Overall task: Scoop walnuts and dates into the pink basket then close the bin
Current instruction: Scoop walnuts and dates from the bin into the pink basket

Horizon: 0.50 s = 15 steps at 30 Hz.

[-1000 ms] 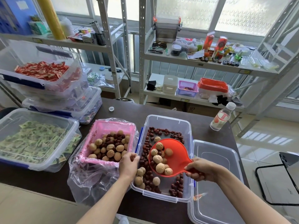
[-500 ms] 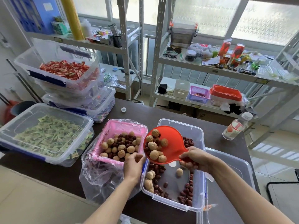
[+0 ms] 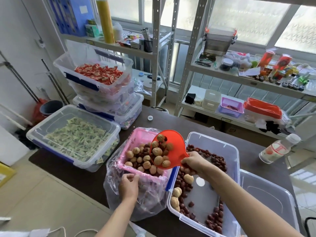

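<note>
My left hand (image 3: 128, 186) is nearest me, its grip pinched closed on the near rim of the pink basket (image 3: 135, 146) and the clear plastic bag (image 3: 136, 199) that lines and drapes it. My right hand (image 3: 195, 164) has its grip wrapped closed around the handle of the red scoop (image 3: 176, 151), which is tilted over the basket's right edge with walnuts (image 3: 158, 159) and a few dates sliding toward the pile already inside. The open bin (image 3: 236, 154) sits touching the basket's right side; its floor is mostly bare in the middle, with dates (image 3: 215, 161) and a few walnuts along the walls. The lid (image 3: 266, 197) lies just right of it on the counter (image 3: 171, 120). Farther left stands a closed bin of green packets (image 3: 77, 135), with open counter behind.
</note>
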Tool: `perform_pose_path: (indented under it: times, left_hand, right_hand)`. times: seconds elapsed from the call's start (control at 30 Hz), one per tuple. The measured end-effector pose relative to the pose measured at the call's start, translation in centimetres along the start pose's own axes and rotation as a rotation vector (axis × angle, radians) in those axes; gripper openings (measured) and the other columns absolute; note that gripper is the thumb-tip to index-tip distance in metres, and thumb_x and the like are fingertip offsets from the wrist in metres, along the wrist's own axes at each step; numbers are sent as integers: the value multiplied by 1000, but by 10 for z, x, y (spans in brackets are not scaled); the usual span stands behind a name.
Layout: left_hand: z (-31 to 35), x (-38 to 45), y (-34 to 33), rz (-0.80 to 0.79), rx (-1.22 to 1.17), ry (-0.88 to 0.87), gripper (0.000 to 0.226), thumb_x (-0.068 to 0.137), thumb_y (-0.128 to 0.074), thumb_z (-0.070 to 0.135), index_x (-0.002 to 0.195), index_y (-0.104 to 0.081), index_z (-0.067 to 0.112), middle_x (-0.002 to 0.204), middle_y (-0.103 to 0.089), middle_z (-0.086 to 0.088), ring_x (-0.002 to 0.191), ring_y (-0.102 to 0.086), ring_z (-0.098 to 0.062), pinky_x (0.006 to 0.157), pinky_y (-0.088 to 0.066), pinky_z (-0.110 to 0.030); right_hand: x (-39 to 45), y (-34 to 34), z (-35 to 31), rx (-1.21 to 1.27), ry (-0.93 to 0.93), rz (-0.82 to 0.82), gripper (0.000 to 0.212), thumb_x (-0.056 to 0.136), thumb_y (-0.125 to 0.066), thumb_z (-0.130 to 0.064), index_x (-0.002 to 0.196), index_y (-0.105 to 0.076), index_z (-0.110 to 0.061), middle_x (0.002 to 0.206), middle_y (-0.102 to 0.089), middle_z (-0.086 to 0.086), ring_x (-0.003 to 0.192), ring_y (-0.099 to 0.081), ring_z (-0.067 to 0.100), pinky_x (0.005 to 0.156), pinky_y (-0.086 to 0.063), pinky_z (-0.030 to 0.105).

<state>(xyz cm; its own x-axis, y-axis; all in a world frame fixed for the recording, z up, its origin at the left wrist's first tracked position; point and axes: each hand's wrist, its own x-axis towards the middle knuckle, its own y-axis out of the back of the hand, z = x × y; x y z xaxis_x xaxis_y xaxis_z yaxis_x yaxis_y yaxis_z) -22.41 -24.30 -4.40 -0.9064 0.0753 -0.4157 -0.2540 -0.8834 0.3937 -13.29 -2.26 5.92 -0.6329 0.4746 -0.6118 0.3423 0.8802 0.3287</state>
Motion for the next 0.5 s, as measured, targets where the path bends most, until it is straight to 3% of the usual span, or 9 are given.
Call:
perform_pose_path:
  times: [0.1, 0.2, 0.37, 0.5]
  left_hand:
    - [-4, 10, 1, -4, -12, 55, 14, 86, -68, 29, 84, -59, 18, 85, -71, -11, 82, -69, -33, 81, -58, -46]
    - [-5, 18, -2, -27, -5, 82, 15, 88, -66, 31, 87, -61, 17, 87, -72, -11, 83, -70, -31, 82, -59, -47]
    - [-10, 37, -15, -23, -9, 130, 23, 85, -69, 33, 67, -58, 22, 83, -75, -17, 80, -72, -38, 80, -59, -52]
    - [-11, 39, -18, -37, 2, 134, 22, 86, -68, 30, 74, -65, 12, 85, -74, -20, 83, -71, -40, 79, -59, -49]
  right_hand:
    - [8, -18, -7, -57, 30, 26, 20, 81, -41, 6, 73, -55, -5, 50, -55, 8, 30, -41, 10, 32, -29, 17]
    - [18, -33, -10, -132, 63, 62, 22, 76, -39, 4, 73, -59, -4, 49, -57, 8, 35, -47, 14, 39, -38, 24]
    - [27, -49, -11, -294, 107, 95, 24, 78, -37, 0, 86, -58, -7, 57, -62, 8, 45, -56, 17, 45, -45, 27]
    - [29, -55, -13, -426, 164, 129, 30, 80, -41, -3, 103, -59, -8, 70, -70, 10, 59, -67, 19, 60, -56, 31]
